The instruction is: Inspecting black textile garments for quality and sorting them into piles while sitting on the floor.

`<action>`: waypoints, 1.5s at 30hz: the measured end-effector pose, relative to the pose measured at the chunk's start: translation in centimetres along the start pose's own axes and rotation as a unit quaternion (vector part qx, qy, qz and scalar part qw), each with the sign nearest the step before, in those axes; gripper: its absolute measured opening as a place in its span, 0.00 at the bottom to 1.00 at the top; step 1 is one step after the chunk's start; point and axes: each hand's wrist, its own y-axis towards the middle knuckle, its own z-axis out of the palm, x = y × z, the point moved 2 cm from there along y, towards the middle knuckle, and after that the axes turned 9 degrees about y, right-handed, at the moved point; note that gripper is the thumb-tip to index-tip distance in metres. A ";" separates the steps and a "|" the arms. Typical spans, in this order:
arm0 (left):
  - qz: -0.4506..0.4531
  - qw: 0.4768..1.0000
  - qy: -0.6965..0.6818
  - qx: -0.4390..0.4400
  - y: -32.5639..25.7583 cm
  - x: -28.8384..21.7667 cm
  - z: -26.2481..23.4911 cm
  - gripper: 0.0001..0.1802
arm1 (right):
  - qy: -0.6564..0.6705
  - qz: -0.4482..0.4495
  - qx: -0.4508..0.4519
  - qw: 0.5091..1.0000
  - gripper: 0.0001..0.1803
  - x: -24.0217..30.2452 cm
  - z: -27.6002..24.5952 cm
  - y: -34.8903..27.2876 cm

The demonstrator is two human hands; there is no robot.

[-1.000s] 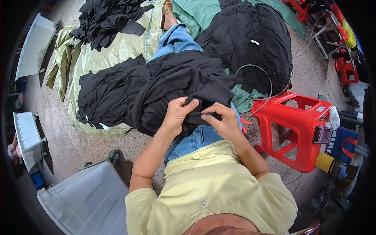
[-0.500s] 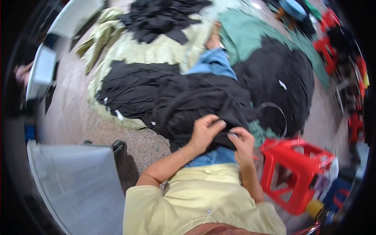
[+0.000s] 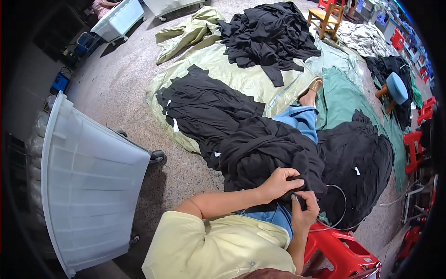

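A black garment (image 3: pixel 274 144) lies bunched over my lap and jeans. My left hand (image 3: pixel 280 184) is closed on a fold of it, thumb pressed against bent fingers. Just below and to the right, my right hand (image 3: pixel 304 208) pinches the same cloth between thumb and forefinger, the two thumbs close together. Whether a small tool or thread sits between the fingers is hidden. Flat black garments (image 3: pixel 209 104) with white tags spread out to the left of my lap. Another black heap (image 3: pixel 355 162) with a white tag lies to the right.
Beside me on the left stands a large white wheeled bin (image 3: pixel 97 186). A red plastic stool (image 3: pixel 341 253) is at my lower right, near a thin looped cord (image 3: pixel 344 200). Farther off are a black cloth pile (image 3: pixel 269 35), a wooden chair (image 3: pixel 327 21) and a blue-topped stool (image 3: pixel 396 88).
The view has swung left, so the scene sits farther right and more of the white bin shows. Both hands still pinch the black cloth, now closer together.
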 end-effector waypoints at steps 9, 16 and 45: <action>0.027 0.998 0.041 -0.047 0.0 -0.3 -1.3 0.07 | 0.127 0.094 0.039 0.987 0.08 -1.8 -0.3 -1.3; 0.064 0.987 0.150 0.005 -1.3 0.6 -1.2 0.09 | 0.290 0.146 -0.077 0.943 0.05 -2.2 -0.5 -1.4; -0.087 0.983 0.073 0.146 -0.5 1.0 -3.5 0.06 | -0.125 -0.057 -0.026 0.990 0.14 0.4 1.6 -2.5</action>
